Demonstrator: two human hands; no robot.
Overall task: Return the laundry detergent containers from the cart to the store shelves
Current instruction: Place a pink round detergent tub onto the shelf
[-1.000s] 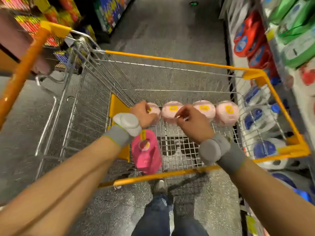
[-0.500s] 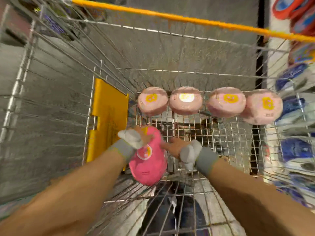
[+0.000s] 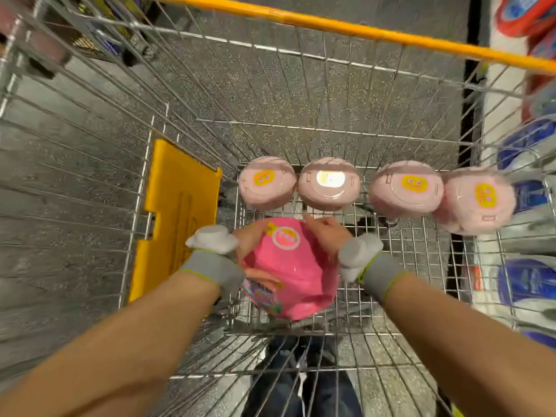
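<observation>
- The hot-pink detergent container (image 3: 288, 266) sits low in the wire shopping cart (image 3: 301, 94), at the near end of the basket floor, with the left hand (image 3: 245, 251) and the right hand (image 3: 326, 234) on opposite sides of it.
- Left fingers curl around its left flank, one lying across the printed label lower down. The right hand presses the upper right side, its fingers mostly hidden behind the body, so how far they wrap is unclear.
- Likely risk: the body looks smooth, rounded and glossy. A side squeeze alone could let it slip downward as it is lifted, especially if it is full and heavy.
- The lift has to clear the cart's wire walls and orange rim (image 3: 361, 28). A tilt could knock the container against the wire.
- Four pale pink round tubs (image 3: 329, 183) stand in a row just beyond. A forward swing could topple them.
- Appearance: bright pink, bulging, with a round white-ringed emblem on top and a colourful label low on the front. Details are blurred.
</observation>
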